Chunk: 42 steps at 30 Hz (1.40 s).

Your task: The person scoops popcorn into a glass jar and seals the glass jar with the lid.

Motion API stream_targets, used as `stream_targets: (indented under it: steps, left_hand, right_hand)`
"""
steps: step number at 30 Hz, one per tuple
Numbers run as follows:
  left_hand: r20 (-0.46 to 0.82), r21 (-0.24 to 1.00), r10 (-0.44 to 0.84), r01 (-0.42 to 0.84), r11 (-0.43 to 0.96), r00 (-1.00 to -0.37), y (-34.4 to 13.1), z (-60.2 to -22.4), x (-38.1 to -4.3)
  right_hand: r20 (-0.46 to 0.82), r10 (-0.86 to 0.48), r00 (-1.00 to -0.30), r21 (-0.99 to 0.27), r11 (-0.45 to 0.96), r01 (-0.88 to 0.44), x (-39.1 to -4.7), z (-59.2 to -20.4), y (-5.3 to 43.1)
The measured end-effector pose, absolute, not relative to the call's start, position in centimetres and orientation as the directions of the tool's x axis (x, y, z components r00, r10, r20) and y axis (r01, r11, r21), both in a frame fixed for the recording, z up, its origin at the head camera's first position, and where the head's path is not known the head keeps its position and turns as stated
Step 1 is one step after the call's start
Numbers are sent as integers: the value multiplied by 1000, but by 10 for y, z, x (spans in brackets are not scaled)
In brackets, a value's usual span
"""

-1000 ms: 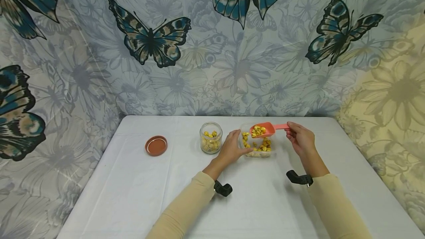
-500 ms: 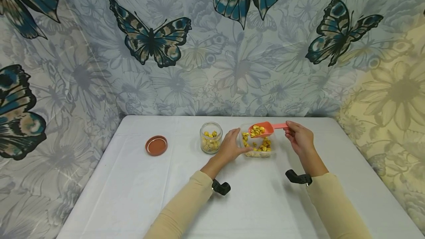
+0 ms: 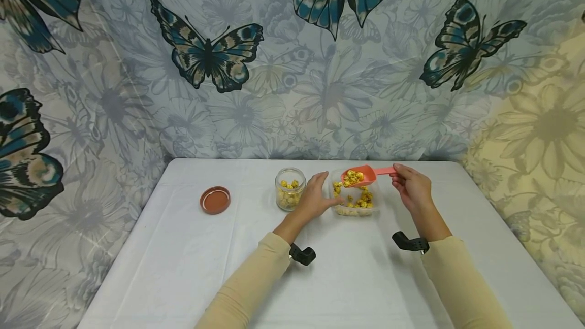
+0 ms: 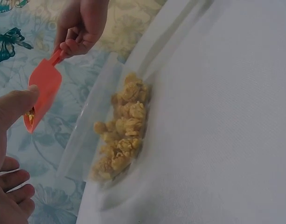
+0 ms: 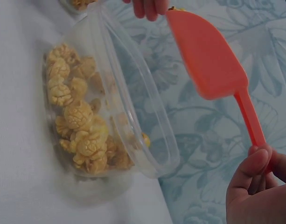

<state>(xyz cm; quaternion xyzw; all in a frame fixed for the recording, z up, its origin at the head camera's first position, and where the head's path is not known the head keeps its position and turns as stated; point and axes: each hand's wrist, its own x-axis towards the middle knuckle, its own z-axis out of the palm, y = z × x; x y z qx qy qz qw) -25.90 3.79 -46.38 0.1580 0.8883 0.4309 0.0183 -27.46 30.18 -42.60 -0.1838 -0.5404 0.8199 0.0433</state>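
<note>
My right hand pinches the handle of a coral-red scoop. Yellow caramel popcorn fills the scoop's bowl, which hangs level above a clear plastic container. More popcorn lies inside that container. My left hand is between the container and a glass jar, with fingers and thumb spread and nothing held. In the left wrist view its thumb overlaps the scoop. The jar stands upright without a lid, partly filled with popcorn.
A round brown lid lies on the white-covered table, left of the jar. Behind the table hangs a butterfly-patterned cloth.
My left hand has come away from the container's near left side and shifted slightly left toward the jar. The loaded scoop has drifted a little left and up with my right hand.
</note>
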Motion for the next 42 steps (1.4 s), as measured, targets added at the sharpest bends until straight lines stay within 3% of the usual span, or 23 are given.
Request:
stream_targets:
  steps: [42]
  left_hand:
    - [191, 790, 270, 311, 528, -944, 30, -423, -252]
  right_hand:
    - [-175, 229, -958, -873, -486, 44, -280, -415, 285]
